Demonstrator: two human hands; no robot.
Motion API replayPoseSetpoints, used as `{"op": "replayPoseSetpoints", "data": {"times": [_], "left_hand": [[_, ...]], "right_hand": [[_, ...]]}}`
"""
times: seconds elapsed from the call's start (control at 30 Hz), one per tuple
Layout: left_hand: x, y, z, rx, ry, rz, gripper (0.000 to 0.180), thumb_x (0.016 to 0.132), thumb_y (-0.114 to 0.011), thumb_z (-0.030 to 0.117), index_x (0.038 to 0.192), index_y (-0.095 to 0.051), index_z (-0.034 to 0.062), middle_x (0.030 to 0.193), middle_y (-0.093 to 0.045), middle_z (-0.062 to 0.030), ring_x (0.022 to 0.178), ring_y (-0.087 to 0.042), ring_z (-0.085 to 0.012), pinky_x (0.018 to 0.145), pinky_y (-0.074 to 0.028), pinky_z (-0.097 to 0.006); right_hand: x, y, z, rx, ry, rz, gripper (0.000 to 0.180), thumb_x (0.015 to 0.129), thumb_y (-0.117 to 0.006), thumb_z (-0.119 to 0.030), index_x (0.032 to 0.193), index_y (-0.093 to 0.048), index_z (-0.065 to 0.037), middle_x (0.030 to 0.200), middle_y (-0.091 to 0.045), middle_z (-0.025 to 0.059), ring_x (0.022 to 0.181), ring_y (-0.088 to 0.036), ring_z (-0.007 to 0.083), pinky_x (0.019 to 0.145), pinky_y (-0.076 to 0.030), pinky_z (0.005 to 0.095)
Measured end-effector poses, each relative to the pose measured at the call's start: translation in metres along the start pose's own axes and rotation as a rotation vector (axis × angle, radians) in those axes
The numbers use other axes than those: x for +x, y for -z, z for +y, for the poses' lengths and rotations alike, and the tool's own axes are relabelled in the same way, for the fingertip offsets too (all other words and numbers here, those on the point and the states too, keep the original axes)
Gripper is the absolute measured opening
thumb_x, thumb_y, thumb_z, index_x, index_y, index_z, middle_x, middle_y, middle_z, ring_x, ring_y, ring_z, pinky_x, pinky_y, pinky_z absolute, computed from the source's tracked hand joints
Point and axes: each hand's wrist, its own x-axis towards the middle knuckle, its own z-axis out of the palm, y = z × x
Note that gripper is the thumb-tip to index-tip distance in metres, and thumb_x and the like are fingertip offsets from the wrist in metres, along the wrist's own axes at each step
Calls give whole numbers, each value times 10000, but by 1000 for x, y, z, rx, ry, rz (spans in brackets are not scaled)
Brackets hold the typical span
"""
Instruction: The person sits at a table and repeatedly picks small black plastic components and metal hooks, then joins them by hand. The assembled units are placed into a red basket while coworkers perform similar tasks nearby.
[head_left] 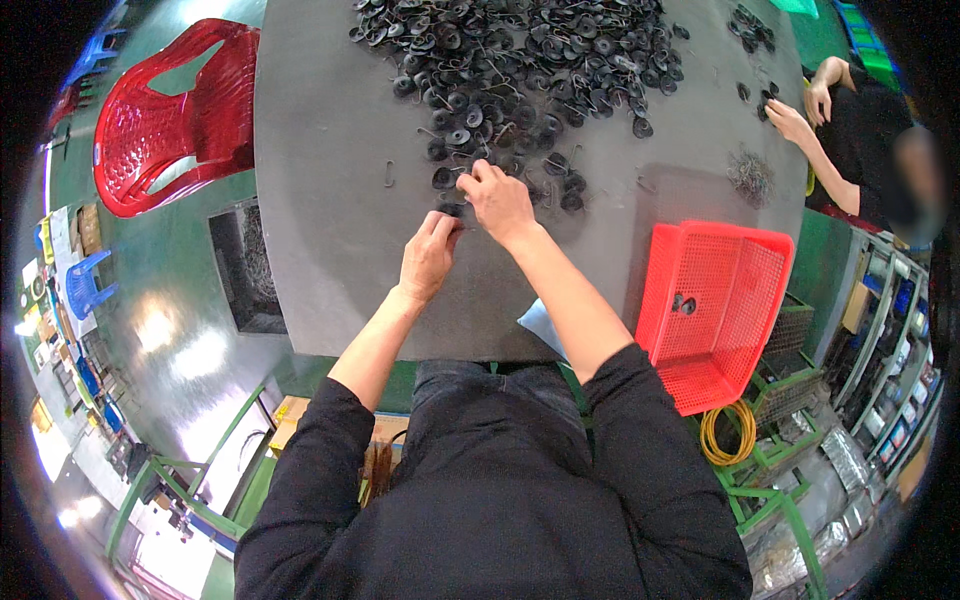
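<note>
A large heap of small black round rubber parts with wire hooks (520, 60) covers the far half of the grey table (330, 200). My right hand (497, 200) reaches to the near edge of the heap, fingers pinched on a black part (452, 208). My left hand (428, 255) sits just left of it, fingertips touching the same small black part. A single wire hook (389, 173) lies alone on the table to the left of my hands.
A red mesh basket (712, 305) with two black parts inside stands at the table's right edge. A red plastic chair (165, 115) is at the left. Another person's hands (795, 118) work at the far right, near a small wire pile (750, 175). Yellow coiled cable (727, 432) lies below.
</note>
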Motion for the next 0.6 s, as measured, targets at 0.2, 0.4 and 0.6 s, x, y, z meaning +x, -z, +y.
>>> {"op": "replayPoseSetpoints", "data": {"times": [0.2,0.4,0.6], "left_hand": [[-3,-1,-23,-198,285,208,154,780,-650,106,920,-598,68,961,-568,-65,881,-557,-256,752,-465,-343],[48,-12,-24,34,62,250,154,756,-668,157,885,-610,96,951,-567,-65,934,-528,-258,779,-435,-365],[105,-38,0,344,98,162,274,722,-685,343,826,-581,112,871,-550,-31,864,-538,-231,718,-393,-394]], "right_hand": [[9,9,-7,-48,-112,-82,110,796,-580,-184,828,-580,-79,975,-508,85,908,-570,253,702,-505,381],[-24,39,-7,310,-436,39,159,770,-615,-215,801,-587,-62,894,-545,98,790,-588,285,688,-482,390],[-45,44,14,1139,-1222,-97,89,713,-601,-147,695,-571,-66,579,-469,10,478,-449,107,392,-324,275]]}}
